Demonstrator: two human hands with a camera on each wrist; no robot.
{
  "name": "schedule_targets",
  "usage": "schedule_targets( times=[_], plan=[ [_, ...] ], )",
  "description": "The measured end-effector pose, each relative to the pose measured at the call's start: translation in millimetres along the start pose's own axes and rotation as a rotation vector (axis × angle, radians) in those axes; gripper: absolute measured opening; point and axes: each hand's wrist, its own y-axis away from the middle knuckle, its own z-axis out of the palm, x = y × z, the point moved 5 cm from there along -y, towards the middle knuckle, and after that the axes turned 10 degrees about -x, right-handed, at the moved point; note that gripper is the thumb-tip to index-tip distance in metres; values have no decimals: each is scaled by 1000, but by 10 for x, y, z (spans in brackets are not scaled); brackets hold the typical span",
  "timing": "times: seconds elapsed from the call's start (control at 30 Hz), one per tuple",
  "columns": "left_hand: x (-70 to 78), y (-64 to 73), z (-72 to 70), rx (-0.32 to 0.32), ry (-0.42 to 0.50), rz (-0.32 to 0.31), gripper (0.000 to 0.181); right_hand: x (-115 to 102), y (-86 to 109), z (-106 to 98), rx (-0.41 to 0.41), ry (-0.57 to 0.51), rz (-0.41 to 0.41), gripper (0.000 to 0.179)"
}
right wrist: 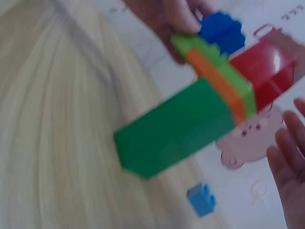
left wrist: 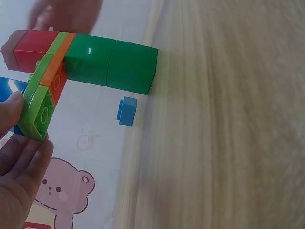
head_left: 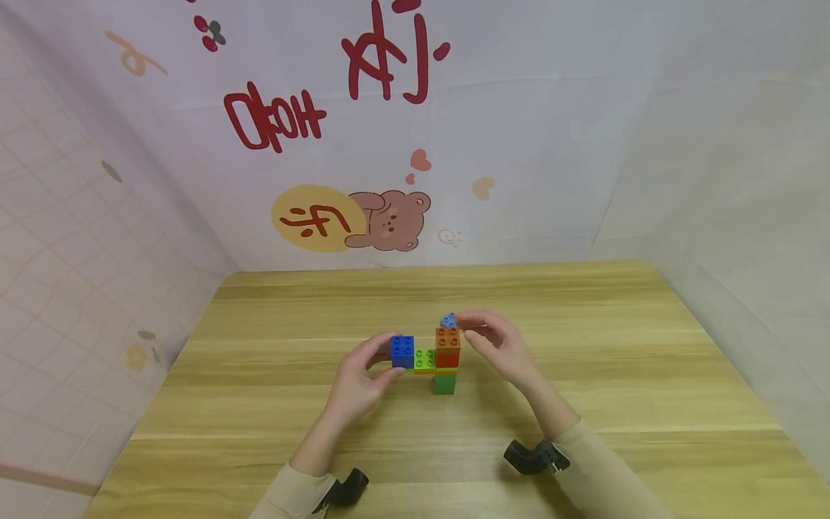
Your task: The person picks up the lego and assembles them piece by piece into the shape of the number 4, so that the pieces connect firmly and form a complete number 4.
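A build of toy building bricks stands upright on the table. Two green bricks [left wrist: 112,63] form its base, with a thin orange plate [left wrist: 53,78] and a lime plate [head_left: 424,358] over them. Above these come a red brick [head_left: 447,360] and a brown brick [head_left: 448,337] on top. On the lime plate's left arm sits a dark blue brick [head_left: 403,352]. My left hand [head_left: 358,376] pinches that overhanging end, thumb on the near side and fingers behind. My right hand [head_left: 501,347] is beside the brown brick with loosely bent fingers, holding nothing, a small gap between them.
A small light blue brick [left wrist: 127,111] lies on the table behind the build, apart from it. The wood-grain table [head_left: 272,404] ends at a printed cloth backdrop [head_left: 519,130] with a bear picture. Black wrist mounts [head_left: 532,458] sit on both sleeves.
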Motion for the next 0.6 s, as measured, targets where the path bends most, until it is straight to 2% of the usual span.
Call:
schedule_targets(
  times=[0.1,0.2,0.3,0.33,0.47,0.53,0.6],
  plan=[
    [-11,1,0,7,7,-9,52,82,-13,-38,39,88,72,31],
    [-15,2,7,15,11,-11,53,79,-35,-43,45,137,139,34],
    [94,0,-3,10,5,-22,52,85,-58,-26,42,166,193,36],
    [153,1,-10,10,2,-20,51,156,-56,-28,42,184,200,37],
    [146,5,-13,9,-3,-25,51,526,-59,-41,44,255,251,43],
    [51,7,-2,12,-1,-25,53,703,-63,-47,39,288,277,47],
    [0,8,0,7,-2,-20,54,750,-82,-33,33,308,301,50]
  ],
)
